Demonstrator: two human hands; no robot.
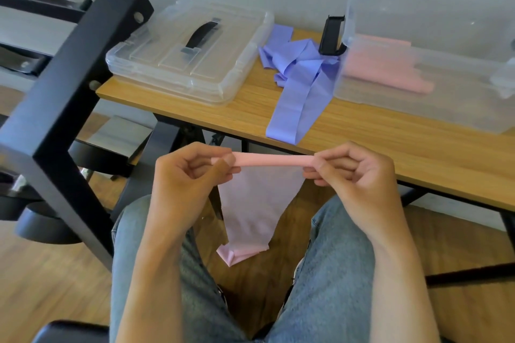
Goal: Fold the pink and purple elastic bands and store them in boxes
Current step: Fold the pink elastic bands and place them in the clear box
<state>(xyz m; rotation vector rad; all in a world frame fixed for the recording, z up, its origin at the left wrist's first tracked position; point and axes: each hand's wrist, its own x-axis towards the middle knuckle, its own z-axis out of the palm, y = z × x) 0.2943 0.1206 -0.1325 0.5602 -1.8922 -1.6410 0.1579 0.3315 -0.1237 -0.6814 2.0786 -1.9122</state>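
Note:
A pink elastic band (257, 198) is held in front of my lap, below the table's front edge. Its top edge is rolled into a narrow strip stretched between my hands, and the rest hangs down between my knees to a crumpled end. My left hand (192, 172) pinches the left end of the roll. My right hand (351, 170) pinches the right end. A purple elastic band (301, 83) lies loose and crumpled on the wooden table (195, 111), one end hanging over the front edge. An open clear box (434, 69) at the right holds folded pink bands (384, 69).
A clear lid with a black handle (192, 47) lies on the table's left part. A black clip (331, 35) sticks up at the box's left corner. A black metal frame (72, 92) stands close on my left. My jeans-clad legs fill the lower middle.

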